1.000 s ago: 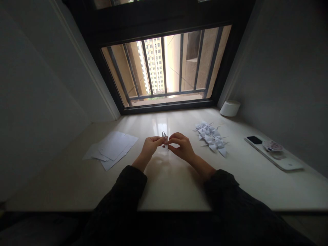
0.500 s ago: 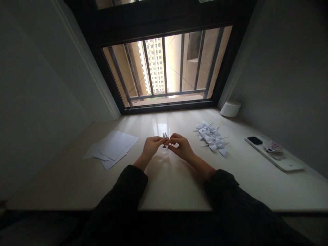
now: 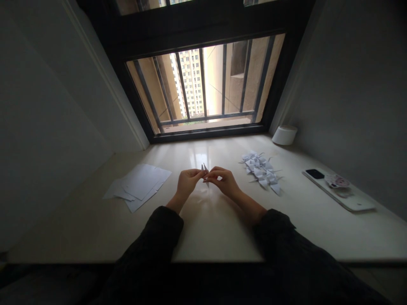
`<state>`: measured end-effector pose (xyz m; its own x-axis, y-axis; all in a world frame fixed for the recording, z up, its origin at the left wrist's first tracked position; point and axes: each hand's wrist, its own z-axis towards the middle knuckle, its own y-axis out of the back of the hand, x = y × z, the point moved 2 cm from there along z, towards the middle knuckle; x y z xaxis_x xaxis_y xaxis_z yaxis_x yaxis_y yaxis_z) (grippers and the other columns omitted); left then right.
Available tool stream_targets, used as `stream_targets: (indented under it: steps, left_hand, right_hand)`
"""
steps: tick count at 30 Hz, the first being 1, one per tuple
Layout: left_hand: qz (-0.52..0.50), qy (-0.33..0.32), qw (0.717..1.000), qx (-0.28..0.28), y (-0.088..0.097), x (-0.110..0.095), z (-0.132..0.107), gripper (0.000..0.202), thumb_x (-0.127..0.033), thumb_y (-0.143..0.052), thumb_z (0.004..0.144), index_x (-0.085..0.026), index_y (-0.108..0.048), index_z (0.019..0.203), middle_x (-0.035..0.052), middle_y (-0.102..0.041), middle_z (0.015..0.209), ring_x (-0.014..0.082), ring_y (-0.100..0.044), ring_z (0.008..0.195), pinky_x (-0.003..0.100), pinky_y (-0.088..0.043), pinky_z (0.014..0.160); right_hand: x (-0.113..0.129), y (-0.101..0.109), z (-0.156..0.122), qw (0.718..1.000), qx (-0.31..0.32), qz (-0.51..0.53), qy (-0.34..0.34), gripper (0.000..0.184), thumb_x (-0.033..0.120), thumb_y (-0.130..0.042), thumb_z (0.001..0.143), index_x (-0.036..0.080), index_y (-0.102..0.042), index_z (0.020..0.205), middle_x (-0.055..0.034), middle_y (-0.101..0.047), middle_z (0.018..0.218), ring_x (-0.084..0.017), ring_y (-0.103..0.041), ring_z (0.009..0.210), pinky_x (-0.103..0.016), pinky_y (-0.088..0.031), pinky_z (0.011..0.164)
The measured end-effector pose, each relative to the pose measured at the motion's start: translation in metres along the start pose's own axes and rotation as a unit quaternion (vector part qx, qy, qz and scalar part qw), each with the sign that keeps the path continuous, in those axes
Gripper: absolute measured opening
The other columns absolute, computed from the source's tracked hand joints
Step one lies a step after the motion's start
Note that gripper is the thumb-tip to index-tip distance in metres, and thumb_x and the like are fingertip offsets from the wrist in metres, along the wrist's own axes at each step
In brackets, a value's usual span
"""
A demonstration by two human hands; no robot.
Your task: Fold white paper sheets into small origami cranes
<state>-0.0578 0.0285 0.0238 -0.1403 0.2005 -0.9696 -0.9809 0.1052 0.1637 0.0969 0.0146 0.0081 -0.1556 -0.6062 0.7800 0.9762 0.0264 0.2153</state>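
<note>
Between my hands, above the middle of the white sill, is a small folded piece of paper (image 3: 204, 166) with two narrow points sticking up. My left hand (image 3: 188, 181) pinches it from the left with thumb and fingers. From the right, my right hand (image 3: 224, 179) has its thumb and fingertips closed on the same paper. My fingers cover most of the fold. To the right lies a cluster of white folded paper cranes (image 3: 261, 170). Several flat sheets of white paper (image 3: 143, 182) overlap each other on the left.
A phone (image 3: 338, 190) with a round grip on its back lies at the right. Near the window's right corner stands a white cylindrical object (image 3: 285, 135). The dark-framed window (image 3: 206, 135) closes off the back, and walls rise on both sides.
My right thumb and fingertips have come together on the folded paper, closer to my left fingers. My left hand keeps its pinch. The view has shifted very slightly.
</note>
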Motion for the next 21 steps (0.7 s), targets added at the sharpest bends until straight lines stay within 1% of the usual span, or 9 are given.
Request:
stream_targets:
  steps: [4, 8, 12, 14, 17, 21]
  left_hand:
    - [-0.010, 0.004, 1.000, -0.014, -0.001, -0.004, -0.002, 0.030, -0.045, -0.072, 0.066, -0.017, -0.075, 0.075, 0.0063, -0.073, 0.075, 0.0207, -0.067, 0.073, 0.030, -0.049, 0.070]
    - [-0.041, 0.016, 0.999, 0.005, -0.003, -0.006, -0.003, 0.031, -0.046, -0.071, 0.068, -0.016, -0.076, 0.078, 0.0073, -0.074, 0.078, 0.0219, -0.066, 0.078, 0.034, -0.049, 0.078]
    - [-0.065, 0.036, 0.997, 0.015, -0.005, -0.003, -0.004, 0.032, -0.043, -0.073, 0.066, -0.015, -0.075, 0.080, 0.0082, -0.073, 0.079, 0.0216, -0.066, 0.078, 0.035, -0.049, 0.080]
    - [-0.079, 0.043, 0.996, 0.015, -0.005, -0.002, -0.004, 0.032, -0.044, -0.073, 0.065, -0.015, -0.075, 0.079, 0.0084, -0.073, 0.079, 0.0211, -0.066, 0.077, 0.035, -0.048, 0.081]
    - [-0.092, 0.042, 0.995, 0.002, -0.004, 0.001, -0.002, 0.034, -0.045, -0.073, 0.065, -0.014, -0.075, 0.077, 0.0078, -0.072, 0.077, 0.0197, -0.064, 0.076, 0.035, -0.048, 0.080]
    - [-0.082, 0.052, 0.995, -0.026, -0.002, 0.005, 0.000, 0.037, -0.050, -0.072, 0.065, -0.015, -0.075, 0.077, 0.0069, -0.072, 0.076, 0.0186, -0.062, 0.076, 0.034, -0.047, 0.078]
  right_hand:
    - [0.000, 0.000, 0.001, 1.000, -0.007, 0.015, -0.005, 0.017, 0.040, -0.069, 0.075, 0.023, -0.074, 0.075, -0.0023, -0.062, 0.074, -0.012, -0.052, 0.062, -0.027, -0.044, 0.059]
    - [0.003, 0.002, 0.002, 1.000, -0.024, -0.001, -0.015, 0.021, 0.042, -0.071, 0.072, 0.021, -0.072, 0.071, -0.0013, -0.058, 0.069, -0.012, -0.050, 0.061, -0.027, -0.043, 0.057]
    - [0.005, 0.003, 0.002, 0.999, -0.024, -0.009, -0.031, 0.026, 0.044, -0.073, 0.069, 0.020, -0.068, 0.063, 0.0003, -0.053, 0.063, -0.011, -0.049, 0.059, -0.026, -0.042, 0.054]
    - [0.004, 0.003, 0.002, 0.999, -0.028, -0.003, -0.040, 0.026, 0.045, -0.072, 0.070, 0.020, -0.070, 0.065, -0.0003, -0.055, 0.064, -0.012, -0.050, 0.060, -0.026, -0.041, 0.054]
    - [0.001, 0.002, 0.003, 0.998, -0.031, 0.018, -0.050, 0.024, 0.046, -0.070, 0.071, 0.022, -0.073, 0.073, -0.0021, -0.060, 0.070, -0.013, -0.054, 0.065, -0.026, -0.042, 0.055]
    - [-0.003, 0.000, 0.004, 0.998, -0.009, 0.039, -0.052, 0.023, 0.045, -0.069, 0.073, 0.024, -0.074, 0.082, -0.0031, -0.063, 0.077, -0.015, -0.057, 0.073, -0.027, -0.045, 0.061]
